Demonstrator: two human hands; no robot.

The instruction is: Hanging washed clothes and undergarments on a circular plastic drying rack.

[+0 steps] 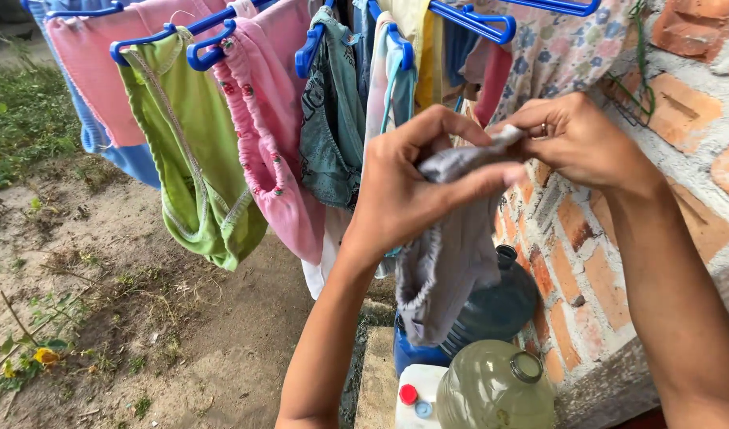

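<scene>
In the head view, the left hand and right hand both pinched the top edge of a grey garment, stretching it level (2 closed grips) so it hung below, beside blue hangers and above water jugs.

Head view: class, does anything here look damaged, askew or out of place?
Little stands out. The brick wall has rough, uneven mortar. Both hands, left hand and right hand, pinch a grey garment that hangs bunched. Clothes on the blue hangers hang crowded and crumpled. Nothing is spilled.
</scene>
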